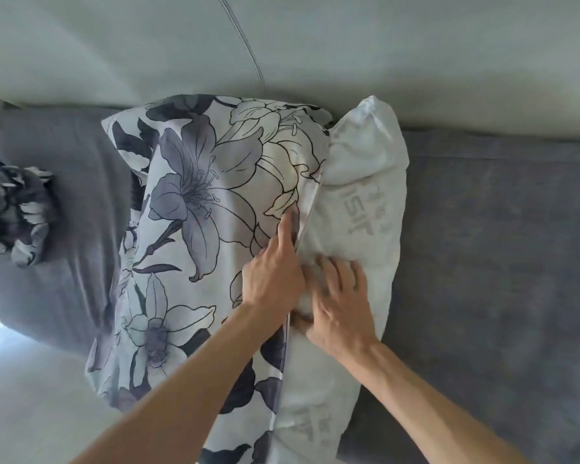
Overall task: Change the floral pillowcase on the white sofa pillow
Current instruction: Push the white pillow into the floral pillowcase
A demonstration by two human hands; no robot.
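Observation:
The floral pillowcase (195,209), white with grey lilies, covers most of the white pillow (359,182), which lies on the grey sofa seat. The pillow's bare right side sticks out of the case's open edge. My left hand (272,272) is at that edge: its index finger lies straight along the hem, and the other fingers curl into the opening, holding the cloth. Just to the right, my right hand (339,303) presses flat on the bare pillow with fingers spread.
A second floral cloth (14,209) lies crumpled at the left on the grey seat cover (499,246). The pale sofa back (416,61) runs along the top. Light floor (24,396) shows at the lower left.

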